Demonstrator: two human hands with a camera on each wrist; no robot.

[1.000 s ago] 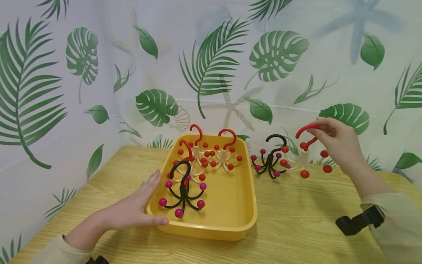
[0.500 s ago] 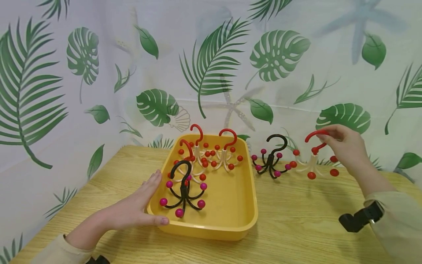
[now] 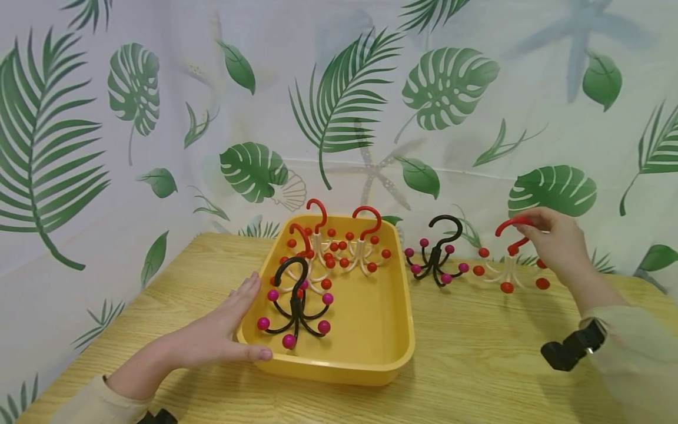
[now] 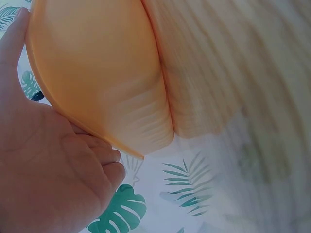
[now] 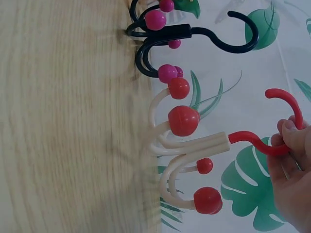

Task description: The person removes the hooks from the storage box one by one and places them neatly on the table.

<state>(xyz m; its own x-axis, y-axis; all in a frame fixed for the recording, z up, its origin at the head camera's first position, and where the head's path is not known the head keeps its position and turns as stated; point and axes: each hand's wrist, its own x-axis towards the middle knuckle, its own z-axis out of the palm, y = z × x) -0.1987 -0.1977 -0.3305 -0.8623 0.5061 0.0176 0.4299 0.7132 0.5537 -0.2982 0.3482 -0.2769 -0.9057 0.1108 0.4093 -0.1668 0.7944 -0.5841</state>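
Note:
My right hand (image 3: 562, 241) pinches the red hook of a white multi-arm hook hanger (image 5: 204, 146) with red ball tips. Its curved arms are at or just above the tabletop; I cannot tell whether they touch. A black hook hanger (image 3: 435, 258) with pink ball tips stands just left of it. My left hand (image 3: 212, 335) rests against a yellow tray (image 3: 365, 330), thumb on the front rim and fingers along the left side. Inside stand a black hanger (image 3: 295, 309) at the front left and three red-hooked white hangers, including one at the back right (image 3: 361, 247).
The wooden table (image 3: 477, 365) reaches back to a leaf-printed cloth (image 3: 349, 118) hanging behind it. The cloth also runs along the left side. A black wrist strap (image 3: 574, 347) sits on my right sleeve.
My right hand has carried the white hanger right, away from the standing black one, and then lowered it toward the table. The left hand and the tray have stayed in place.

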